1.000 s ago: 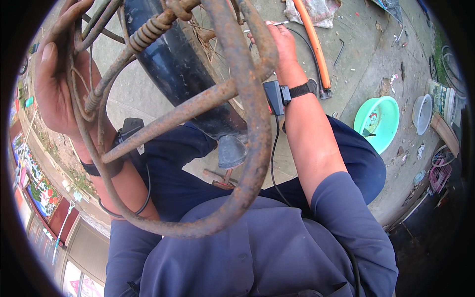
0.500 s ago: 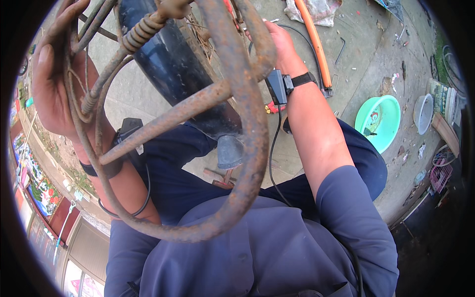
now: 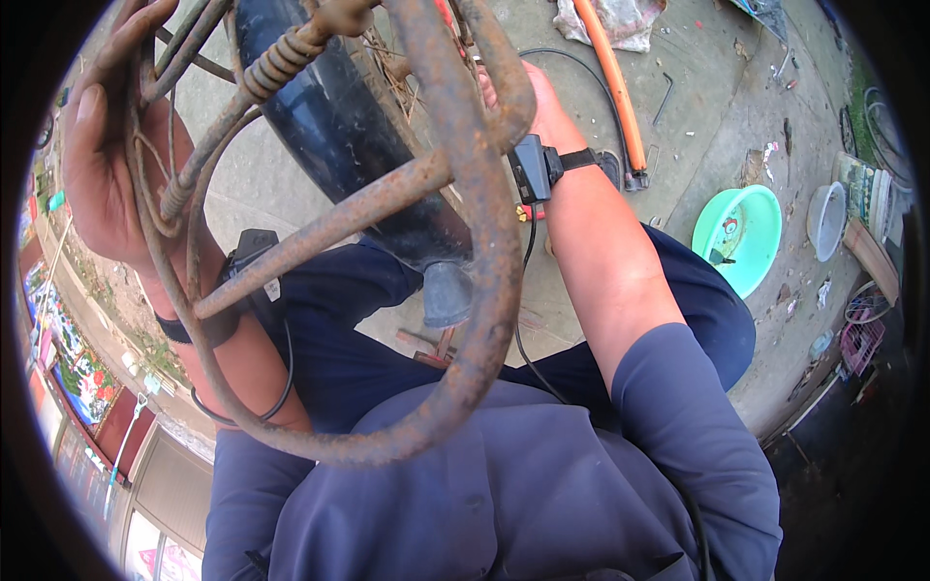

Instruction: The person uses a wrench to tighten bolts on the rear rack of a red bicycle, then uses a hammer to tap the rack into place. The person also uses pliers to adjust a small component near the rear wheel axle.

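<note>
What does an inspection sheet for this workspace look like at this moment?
Surface: bare concrete ground, dusty, with small scraps.
Job's things: rusty metal frame with coil springs, held up close to the camera; black tyre behind it.
Clutter: green basin, white bowl, orange hose, crumpled cloth, pink basket.
Hands: left hand grips the frame's thin rods; right hand is mostly hidden behind the frame's thick bar, grasp not clear.
Cables: thin black cable hangs from the right wrist device; another loops under the left forearm.
Surroundings: outdoor yard, roadside buildings at left edge.
</note>
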Motion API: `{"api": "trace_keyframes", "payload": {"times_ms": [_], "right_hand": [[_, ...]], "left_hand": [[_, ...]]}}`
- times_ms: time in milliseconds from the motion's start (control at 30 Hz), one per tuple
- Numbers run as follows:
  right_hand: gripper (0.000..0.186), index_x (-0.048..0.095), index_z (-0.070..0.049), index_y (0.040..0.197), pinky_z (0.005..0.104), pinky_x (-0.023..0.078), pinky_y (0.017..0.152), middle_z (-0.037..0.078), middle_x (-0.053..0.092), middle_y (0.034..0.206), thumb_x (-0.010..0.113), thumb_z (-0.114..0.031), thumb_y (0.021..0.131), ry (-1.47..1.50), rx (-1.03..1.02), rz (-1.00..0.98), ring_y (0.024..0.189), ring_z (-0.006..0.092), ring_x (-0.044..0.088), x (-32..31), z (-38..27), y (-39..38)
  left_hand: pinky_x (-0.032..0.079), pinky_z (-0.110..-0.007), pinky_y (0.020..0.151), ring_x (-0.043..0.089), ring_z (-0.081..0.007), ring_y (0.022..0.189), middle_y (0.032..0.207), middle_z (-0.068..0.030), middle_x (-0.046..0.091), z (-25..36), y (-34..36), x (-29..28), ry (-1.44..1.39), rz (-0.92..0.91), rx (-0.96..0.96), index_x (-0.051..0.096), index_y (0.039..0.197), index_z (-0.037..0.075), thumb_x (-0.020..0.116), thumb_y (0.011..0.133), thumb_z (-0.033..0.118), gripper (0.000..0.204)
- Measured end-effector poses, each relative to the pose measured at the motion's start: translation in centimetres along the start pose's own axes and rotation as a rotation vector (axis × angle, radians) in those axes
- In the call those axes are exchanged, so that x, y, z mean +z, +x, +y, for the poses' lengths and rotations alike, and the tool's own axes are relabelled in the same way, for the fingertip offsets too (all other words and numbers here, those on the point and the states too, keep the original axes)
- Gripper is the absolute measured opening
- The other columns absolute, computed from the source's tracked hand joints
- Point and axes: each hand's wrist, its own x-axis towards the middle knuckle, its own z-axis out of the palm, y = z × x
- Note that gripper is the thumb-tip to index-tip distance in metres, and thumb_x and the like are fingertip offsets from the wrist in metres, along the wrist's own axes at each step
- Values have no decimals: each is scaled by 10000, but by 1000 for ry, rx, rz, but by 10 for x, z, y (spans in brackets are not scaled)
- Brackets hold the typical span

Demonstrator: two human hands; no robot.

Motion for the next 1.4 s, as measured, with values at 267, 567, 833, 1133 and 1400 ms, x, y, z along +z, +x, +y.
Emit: {"api": "trace_keyframes", "payload": {"times_ms": [267, 567, 833, 1133, 1400], "right_hand": [[176, 548, 13, 897, 364, 615, 660, 119, 613, 756, 482, -118, 994, 79, 16, 8, 680, 264, 649, -1, 12, 2], [154, 534, -15, 907, 349, 604, 627, 107, 634, 749, 485, -131, 996, 181, -60, 50, 696, 267, 663, 18, 30, -8], [214, 546, -21, 910, 343, 582, 599, 102, 646, 760, 476, -197, 1010, 114, -18, 95, 685, 263, 655, 3, 16, -8], [296, 608, -40, 1046, 316, 549, 641, 43, 664, 824, 593, -332, 996, -1059, -432, 117, 741, 140, 654, 7, -36, -55], [345, 725, -115, 1124, 445, 518, 815, 149, 707, 945, 615, -388, 944, -2157, -713, 160, 926, 356, 662, 39, -33, -77]], "left_hand": [[463, -225, 991, 457, -287, 1384, 1421, -282, 500, 1, 3, -1, -171, 36, -106, 601, 1265, -89, 437, 964, 299, 518], [358, -387, 1156, 450, -334, 1386, 1420, -292, 491, -3, 0, -1, 87, -49, 75, 581, 1279, -80, 411, 990, 314, 517], [319, -425, 1176, 429, -347, 1398, 1418, -299, 489, -5, 0, -2, 94, -70, 97, 576, 1276, -93, 397, 994, 286, 505], [280, -464, 1187, 457, -357, 1363, 1328, -304, 561, -18, 5, -9, -149, -49, 105, 564, 1260, -140, 383, 1017, 267, 507], [266, -464, 1202, 464, -372, 1356, 1330, -305, 558, -24, 4, -11, 82, -143, 294, 564, 1241, -144, 316, 1061, 193, 456]]}}
